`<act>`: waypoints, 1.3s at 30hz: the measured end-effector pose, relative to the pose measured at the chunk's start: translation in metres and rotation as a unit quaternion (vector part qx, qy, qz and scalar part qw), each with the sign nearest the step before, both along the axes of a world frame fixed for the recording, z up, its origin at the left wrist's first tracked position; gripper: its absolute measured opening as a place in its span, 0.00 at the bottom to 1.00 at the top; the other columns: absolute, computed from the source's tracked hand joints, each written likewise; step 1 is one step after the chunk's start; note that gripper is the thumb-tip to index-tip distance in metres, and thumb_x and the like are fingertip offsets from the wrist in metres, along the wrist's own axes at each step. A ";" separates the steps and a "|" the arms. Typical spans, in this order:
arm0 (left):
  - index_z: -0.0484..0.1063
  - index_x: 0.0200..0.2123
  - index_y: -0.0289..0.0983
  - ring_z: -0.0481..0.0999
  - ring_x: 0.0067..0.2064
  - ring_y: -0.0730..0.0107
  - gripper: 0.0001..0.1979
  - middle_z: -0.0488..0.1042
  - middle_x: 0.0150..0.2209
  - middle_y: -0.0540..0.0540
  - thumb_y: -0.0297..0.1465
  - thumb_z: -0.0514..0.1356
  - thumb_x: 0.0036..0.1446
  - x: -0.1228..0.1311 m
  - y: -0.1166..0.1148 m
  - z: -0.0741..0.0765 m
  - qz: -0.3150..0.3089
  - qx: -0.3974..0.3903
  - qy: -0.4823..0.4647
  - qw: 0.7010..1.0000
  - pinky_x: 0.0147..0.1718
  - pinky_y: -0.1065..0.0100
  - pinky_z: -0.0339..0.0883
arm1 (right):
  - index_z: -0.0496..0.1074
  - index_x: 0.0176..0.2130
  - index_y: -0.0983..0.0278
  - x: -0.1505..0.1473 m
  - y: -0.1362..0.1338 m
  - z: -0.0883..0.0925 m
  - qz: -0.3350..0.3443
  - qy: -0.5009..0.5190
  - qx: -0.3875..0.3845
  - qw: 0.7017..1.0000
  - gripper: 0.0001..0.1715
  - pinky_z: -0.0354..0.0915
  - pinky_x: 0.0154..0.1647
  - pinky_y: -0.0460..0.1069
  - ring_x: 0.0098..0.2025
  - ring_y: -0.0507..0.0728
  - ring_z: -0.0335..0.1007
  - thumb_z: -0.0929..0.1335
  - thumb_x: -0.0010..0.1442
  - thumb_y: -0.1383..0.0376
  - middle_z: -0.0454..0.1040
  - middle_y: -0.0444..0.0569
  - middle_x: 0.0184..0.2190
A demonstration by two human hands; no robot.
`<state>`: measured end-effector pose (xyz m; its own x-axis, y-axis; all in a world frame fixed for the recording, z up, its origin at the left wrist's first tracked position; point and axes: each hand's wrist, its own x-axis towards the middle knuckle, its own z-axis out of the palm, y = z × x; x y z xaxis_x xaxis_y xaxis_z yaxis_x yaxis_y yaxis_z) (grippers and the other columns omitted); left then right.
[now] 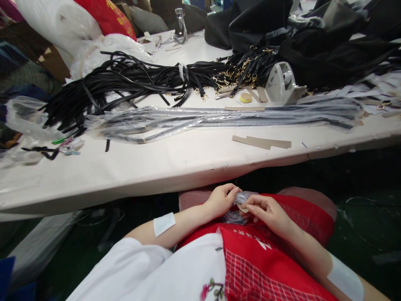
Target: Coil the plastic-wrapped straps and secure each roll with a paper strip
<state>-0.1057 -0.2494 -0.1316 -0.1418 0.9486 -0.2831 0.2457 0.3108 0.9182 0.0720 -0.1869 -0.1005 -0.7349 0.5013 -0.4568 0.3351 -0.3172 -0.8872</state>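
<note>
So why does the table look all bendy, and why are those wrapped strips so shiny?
Head view: the wide lens bows the table edge into a curve; light glares white off the plastic-wrapped straps; below the table it is dark and shadowed; the left hand and right hand, pinching clear plastic, look fairly sharp; the far corners look stretched and softer.

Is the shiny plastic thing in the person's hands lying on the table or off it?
Off it. The left hand and right hand pinch the clear plastic over the red apron, below the table edge.
</note>
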 end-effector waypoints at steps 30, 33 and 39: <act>0.76 0.27 0.36 0.73 0.31 0.70 0.11 0.76 0.28 0.47 0.34 0.59 0.58 0.010 -0.002 0.031 -0.059 0.118 0.053 0.990 0.34 0.71 0.66 | 0.72 0.25 0.64 -0.011 0.032 -0.029 -0.099 -0.032 0.093 0.990 0.34 0.59 0.26 0.47 0.25 0.53 0.61 0.63 0.56 0.37 0.68 0.44 0.20; 0.76 0.27 0.37 0.74 0.33 0.69 0.12 0.76 0.28 0.46 0.34 0.58 0.59 0.012 -0.003 0.034 -0.065 0.142 0.040 0.987 0.37 0.69 0.67 | 0.73 0.27 0.66 -0.015 0.036 -0.030 -0.036 -0.028 0.023 0.999 0.33 0.61 0.29 0.48 0.27 0.53 0.64 0.67 0.52 0.38 0.71 0.45 0.23; 0.78 0.30 0.37 0.72 0.42 0.66 0.08 0.71 0.37 0.43 0.32 0.61 0.57 0.008 0.000 0.033 0.025 0.155 0.050 0.986 0.45 0.67 0.67 | 0.68 0.23 0.64 -0.025 0.035 -0.009 -0.075 0.016 0.138 0.987 0.22 0.55 0.25 0.46 0.24 0.51 0.58 0.70 0.54 0.50 0.64 0.41 0.20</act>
<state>-0.0978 -0.2492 -0.0986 -0.2027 0.9785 0.0374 0.3310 0.0326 0.9431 0.0475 -0.1519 -0.1093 -0.6545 0.7082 -0.2647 0.2728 -0.1053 -0.9563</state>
